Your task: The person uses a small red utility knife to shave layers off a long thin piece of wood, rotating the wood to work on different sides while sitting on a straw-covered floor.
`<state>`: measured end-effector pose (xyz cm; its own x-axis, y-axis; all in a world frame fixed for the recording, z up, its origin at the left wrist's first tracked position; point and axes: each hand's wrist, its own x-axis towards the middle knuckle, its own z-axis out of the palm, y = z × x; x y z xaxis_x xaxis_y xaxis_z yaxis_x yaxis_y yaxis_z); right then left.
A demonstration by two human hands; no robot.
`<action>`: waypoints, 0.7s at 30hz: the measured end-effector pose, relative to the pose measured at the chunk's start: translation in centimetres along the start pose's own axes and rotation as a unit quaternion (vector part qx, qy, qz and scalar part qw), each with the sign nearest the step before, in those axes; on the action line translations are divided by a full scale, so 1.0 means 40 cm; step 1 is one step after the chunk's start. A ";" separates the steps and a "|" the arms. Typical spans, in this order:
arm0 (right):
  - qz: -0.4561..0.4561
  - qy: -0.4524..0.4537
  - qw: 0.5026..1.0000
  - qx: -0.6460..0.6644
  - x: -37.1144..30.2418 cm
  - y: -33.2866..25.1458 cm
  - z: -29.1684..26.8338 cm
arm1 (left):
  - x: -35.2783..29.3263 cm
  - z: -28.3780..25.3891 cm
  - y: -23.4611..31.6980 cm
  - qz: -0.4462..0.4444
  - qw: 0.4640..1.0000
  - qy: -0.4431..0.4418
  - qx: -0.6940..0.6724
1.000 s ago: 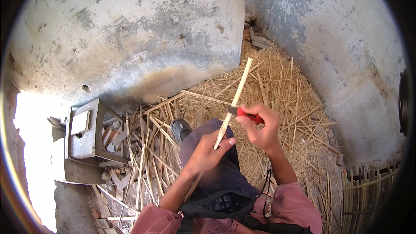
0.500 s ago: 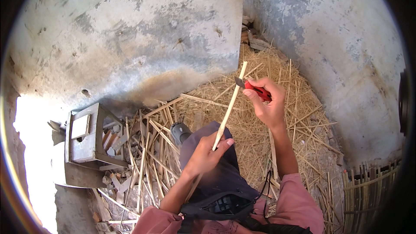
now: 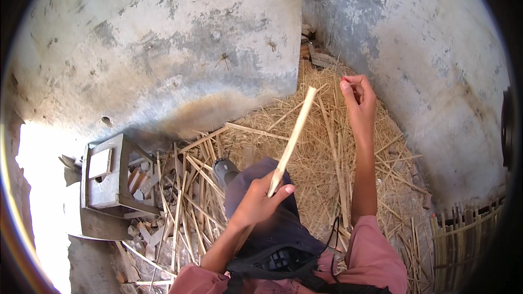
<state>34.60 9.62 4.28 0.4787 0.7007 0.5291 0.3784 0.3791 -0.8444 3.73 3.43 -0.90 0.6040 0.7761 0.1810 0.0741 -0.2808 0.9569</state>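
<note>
My left hand [image 3: 260,200] is closed around the lower part of a pale bamboo strip [image 3: 297,130], above my knee. The strip slants up and to the right, and its far end is free. Farther up and to the right, my right hand [image 3: 359,98] is raised with its fingers curled in a pinch. Only a bit of the red-handled utility knife [image 3: 344,79] shows at those fingertips; its blade is hidden. The knife is apart from the strip.
A heap of fine shavings [image 3: 310,163] covers the floor ahead. Loose bamboo strips [image 3: 182,207] lie at the left, beside a wooden box frame [image 3: 106,171] and rubble. Stained walls [image 3: 218,38] rise behind. A slatted bamboo piece [image 3: 466,239] stands at the lower right.
My right hand has moved up and right with the knife, away from the strip. The strip has turned, showing a broader face, while my left hand stays nearly in place.
</note>
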 end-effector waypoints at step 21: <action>-0.201 -0.270 0.941 -0.040 -0.313 -0.099 0.068 | -0.010 -0.010 -0.006 -0.015 0.996 -0.010 -0.084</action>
<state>24.96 0.98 0.79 -0.1790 0.7238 0.6664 0.5116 0.6471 -0.5653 3.15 3.39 -1.12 0.6192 0.7711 0.1485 -0.0410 -0.1570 0.9867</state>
